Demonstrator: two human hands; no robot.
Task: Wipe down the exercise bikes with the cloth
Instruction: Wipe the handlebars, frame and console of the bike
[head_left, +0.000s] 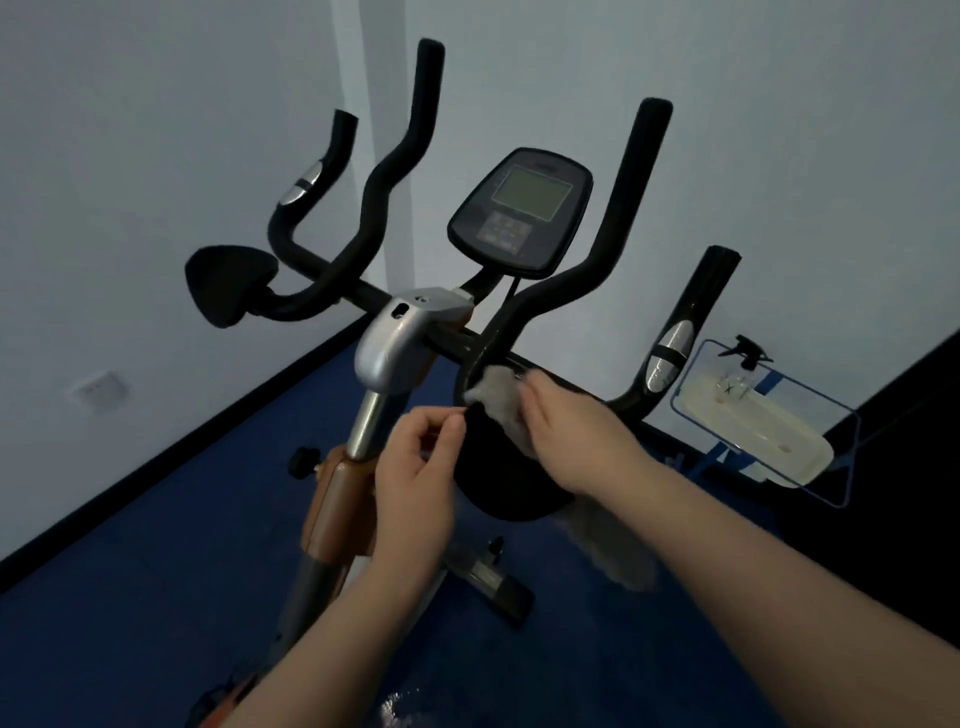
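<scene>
An exercise bike (395, 348) with black handlebars, a silver stem and a console (522, 210) stands in front of me. My right hand (566, 426) presses a grey cloth (496, 392) against the right black elbow pad (498, 478), where the handlebar curves down. A tail of the cloth hangs below my right forearm. My left hand (415, 467) has its fingers curled, with thumb and fingertips pinching the pad's left edge.
A white tray table (753, 431) with a blue frame stands at the right, with a spray bottle (740, 364) on it. A second elbow pad (228, 286) sticks out left. White walls and blue floor surround the bike; a wall socket (98, 387) sits low left.
</scene>
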